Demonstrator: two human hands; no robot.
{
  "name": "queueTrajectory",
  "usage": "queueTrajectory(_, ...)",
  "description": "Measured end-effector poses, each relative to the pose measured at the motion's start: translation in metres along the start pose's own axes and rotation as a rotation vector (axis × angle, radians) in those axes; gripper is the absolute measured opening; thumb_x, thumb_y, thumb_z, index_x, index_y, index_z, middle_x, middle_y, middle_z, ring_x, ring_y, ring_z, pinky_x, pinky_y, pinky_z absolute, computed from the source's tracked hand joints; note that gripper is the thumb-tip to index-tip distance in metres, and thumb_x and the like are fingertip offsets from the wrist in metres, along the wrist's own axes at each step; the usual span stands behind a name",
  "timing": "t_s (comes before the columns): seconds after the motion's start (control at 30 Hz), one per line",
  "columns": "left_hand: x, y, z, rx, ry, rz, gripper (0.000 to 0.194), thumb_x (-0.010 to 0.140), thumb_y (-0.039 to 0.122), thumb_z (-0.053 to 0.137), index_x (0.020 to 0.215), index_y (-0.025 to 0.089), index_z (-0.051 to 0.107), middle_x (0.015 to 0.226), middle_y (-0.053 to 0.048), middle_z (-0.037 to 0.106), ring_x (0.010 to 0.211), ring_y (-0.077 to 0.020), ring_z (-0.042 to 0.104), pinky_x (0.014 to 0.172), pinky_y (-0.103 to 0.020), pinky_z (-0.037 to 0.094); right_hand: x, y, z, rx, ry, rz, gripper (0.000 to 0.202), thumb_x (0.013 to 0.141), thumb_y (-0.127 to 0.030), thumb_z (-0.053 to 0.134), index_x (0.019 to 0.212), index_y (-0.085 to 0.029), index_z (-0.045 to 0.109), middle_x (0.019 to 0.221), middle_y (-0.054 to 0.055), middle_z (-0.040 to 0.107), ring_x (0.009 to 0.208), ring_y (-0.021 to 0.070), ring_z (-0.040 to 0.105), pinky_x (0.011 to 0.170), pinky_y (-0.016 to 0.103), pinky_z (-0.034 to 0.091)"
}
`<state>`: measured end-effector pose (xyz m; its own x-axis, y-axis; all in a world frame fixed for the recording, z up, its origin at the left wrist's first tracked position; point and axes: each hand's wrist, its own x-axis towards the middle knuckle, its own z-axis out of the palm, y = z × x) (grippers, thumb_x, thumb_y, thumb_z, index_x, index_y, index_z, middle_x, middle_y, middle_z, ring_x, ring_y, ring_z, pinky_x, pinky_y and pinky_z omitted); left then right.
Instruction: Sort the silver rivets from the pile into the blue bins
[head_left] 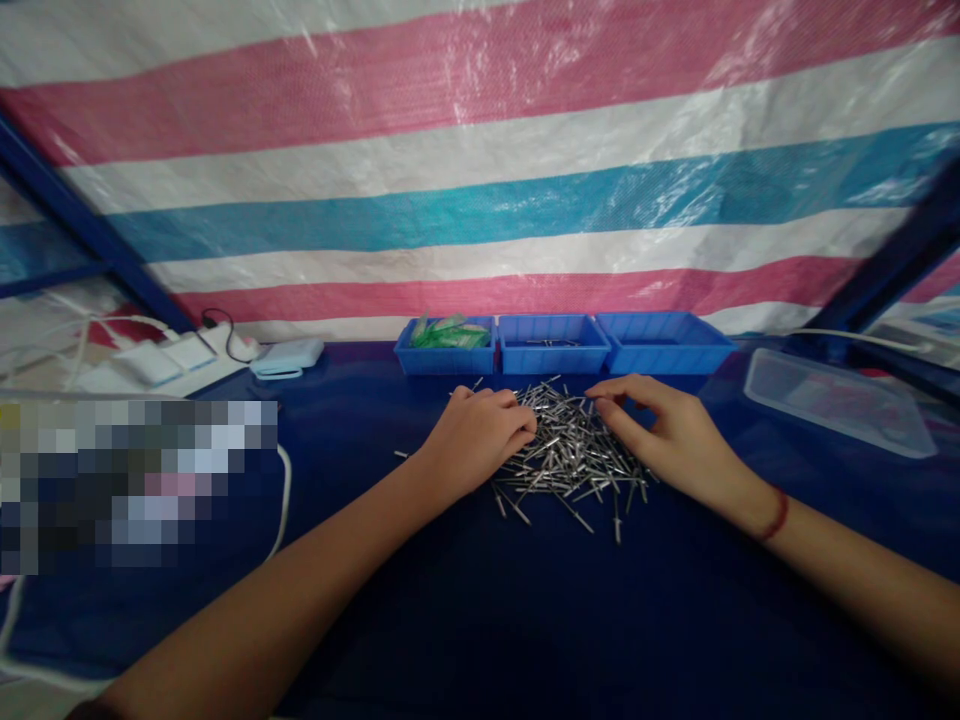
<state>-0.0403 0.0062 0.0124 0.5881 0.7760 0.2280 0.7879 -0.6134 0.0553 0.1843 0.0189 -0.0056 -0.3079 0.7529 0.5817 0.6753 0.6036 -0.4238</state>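
Observation:
A loose pile of thin silver metal pins, rivet-like in shape, (566, 450) lies on the dark blue table (570, 620). My left hand (484, 430) rests at the pile's left edge, its fingers curled together; what they hold, if anything, is hidden. At the pile's upper right, my right hand (652, 425) has thumb and forefinger brought together near the end of a pin, which is too small to make out clearly. A few pins stick out around the pile's edges, and one lies left of my left wrist.
Behind the pile stand three blue bins: the left (446, 360) holds green bags, the middle (555, 357) a few pins, the right (667, 357) shows no contents. A clear lid (840, 402) lies right; power strips (176, 365), a light-blue case (287, 358) and a white cable (286, 490) lie left.

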Motion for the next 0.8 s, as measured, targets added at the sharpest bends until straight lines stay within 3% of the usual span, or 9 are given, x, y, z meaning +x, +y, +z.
queueTrajectory(0.23, 0.0051, -0.0066, 0.0017, -0.050, -0.027, 0.058, 0.017, 0.088, 0.029, 0.054, 0.098, 0.027, 0.067, 0.092, 0.000, 0.063, 0.082, -0.0143, 0.059, 0.067, -0.028, 0.036, 0.0001, -0.0023, 0.0009, 0.018, -0.009, 0.009, 0.015, 0.083, -0.026, 0.051, 0.089, -0.023, 0.065, 0.086, 0.003, 0.070, 0.078, 0.0205, 0.065, 0.071, 0.035, 0.052)
queueTrajectory(0.43, 0.0067, -0.0075, -0.0002, 0.003, -0.043, 0.075, 0.014, 0.087, 0.030, 0.055, 0.089, 0.022, 0.066, 0.091, -0.001, 0.062, 0.081, -0.0157, 0.060, 0.066, -0.029, 0.036, 0.0001, -0.0040, 0.0020, 0.035, -0.025, 0.012, 0.015, 0.082, -0.025, 0.051, 0.088, -0.022, 0.065, 0.086, 0.004, 0.070, 0.078, 0.0198, 0.065, 0.071, 0.035, 0.052)
queueTrajectory(0.7, 0.0040, -0.0054, 0.0018, 0.019, -0.021, 0.133, 0.023, 0.087, 0.013, 0.046, 0.095, 0.024, 0.065, 0.097, -0.003, 0.060, 0.084, -0.0150, 0.059, 0.071, -0.030, 0.039, -0.0001, -0.0039, 0.0021, 0.038, -0.030, -0.003, 0.016, 0.083, -0.025, 0.051, 0.088, -0.022, 0.065, 0.087, 0.004, 0.071, 0.079, 0.0200, 0.065, 0.071, 0.036, 0.053)
queueTrajectory(0.8, 0.0034, -0.0066, 0.0015, 0.017, -0.025, 0.139, 0.020, 0.085, 0.015, 0.048, 0.094, 0.022, 0.065, 0.099, -0.003, 0.060, 0.083, -0.0156, 0.059, 0.069, -0.029, 0.039, -0.0006, -0.0046, 0.0017, 0.041, -0.029, -0.003, 0.016, 0.083, -0.025, 0.050, 0.087, -0.022, 0.065, 0.086, 0.004, 0.071, 0.078, 0.0198, 0.065, 0.071, 0.035, 0.053)
